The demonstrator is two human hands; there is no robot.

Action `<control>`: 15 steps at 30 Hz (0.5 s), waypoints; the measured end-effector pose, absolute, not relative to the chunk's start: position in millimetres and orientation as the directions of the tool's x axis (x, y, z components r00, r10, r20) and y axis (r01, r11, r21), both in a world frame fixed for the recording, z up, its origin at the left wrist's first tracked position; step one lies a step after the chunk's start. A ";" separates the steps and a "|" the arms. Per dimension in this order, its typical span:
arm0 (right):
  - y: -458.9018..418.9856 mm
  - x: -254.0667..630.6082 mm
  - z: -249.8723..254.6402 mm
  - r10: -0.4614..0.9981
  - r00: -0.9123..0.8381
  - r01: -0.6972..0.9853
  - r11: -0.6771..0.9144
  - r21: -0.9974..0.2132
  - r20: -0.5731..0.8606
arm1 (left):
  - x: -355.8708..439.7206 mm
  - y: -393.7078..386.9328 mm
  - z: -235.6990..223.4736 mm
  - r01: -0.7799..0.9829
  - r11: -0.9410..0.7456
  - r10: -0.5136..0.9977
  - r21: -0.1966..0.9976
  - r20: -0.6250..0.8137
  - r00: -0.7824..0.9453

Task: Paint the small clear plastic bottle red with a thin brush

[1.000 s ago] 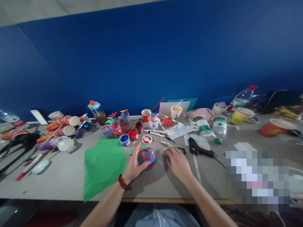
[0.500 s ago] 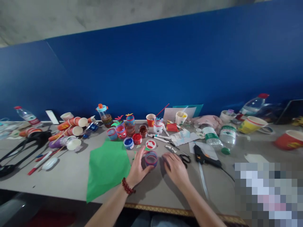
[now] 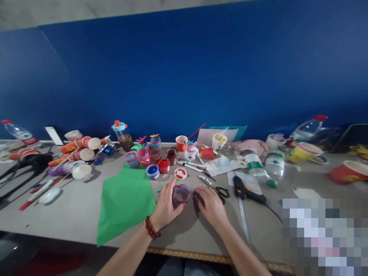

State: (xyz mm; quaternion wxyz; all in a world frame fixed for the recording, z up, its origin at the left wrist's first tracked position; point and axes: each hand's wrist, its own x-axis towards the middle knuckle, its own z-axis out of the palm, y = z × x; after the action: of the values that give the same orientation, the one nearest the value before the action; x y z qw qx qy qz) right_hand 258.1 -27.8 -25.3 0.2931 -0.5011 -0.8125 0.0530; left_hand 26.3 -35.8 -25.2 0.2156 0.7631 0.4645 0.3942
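My left hand point(image 3: 167, 203), with a red bead bracelet at the wrist, curls thumb and fingers around a small clear plastic cup point(image 3: 182, 194) with reddish and bluish bands. The cup is low over the table or on it. To its right, my right hand point(image 3: 210, 203) rests with bent fingers around something dark that I cannot make out. Black-handled scissors point(image 3: 222, 193) lie just beyond that hand. A white lid with red patches point(image 3: 181, 174) is behind the cup. Green paper point(image 3: 126, 203) lies left of my left hand.
Jars of blue paint point(image 3: 153, 171) and red paint point(image 3: 164, 166) stand behind my hands, near a decorated red cup point(image 3: 143, 157). A glue gun point(image 3: 247, 191) lies to the right, near plastic bottles point(image 3: 255, 167). Paper cups point(image 3: 83, 143) are bundled at the left, before a blue partition point(image 3: 184, 76).
The view has shifted slightly, so most things sit a little further left and higher. My left hand keeps its hold on the cup; my right hand stays almost in place.
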 end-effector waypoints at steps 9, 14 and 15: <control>-28.2 258.0 -23.2 0.845 -0.308 0.766 0.493 -0.413 0.437 | 28.4 -36.1 -30.0 0.551 -0.474 0.880 0.686 0.378 0.287; -29.8 256.4 -20.7 0.846 -0.284 0.768 0.482 -0.421 0.451 | 28.5 -34.7 -40.2 0.597 -0.444 0.891 0.668 0.399 0.215; -30.1 256.2 -21.0 0.848 -0.280 0.768 0.479 -0.425 0.451 | 28.1 -34.7 -41.5 0.598 -0.441 0.893 0.669 0.394 0.217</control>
State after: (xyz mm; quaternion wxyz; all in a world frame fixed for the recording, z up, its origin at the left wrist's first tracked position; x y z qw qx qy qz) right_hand 256.2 -30.1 -21.0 0.3219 -0.5064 -0.7976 0.0620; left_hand 28.1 -34.7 -41.5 0.1912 0.7562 0.4931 0.3853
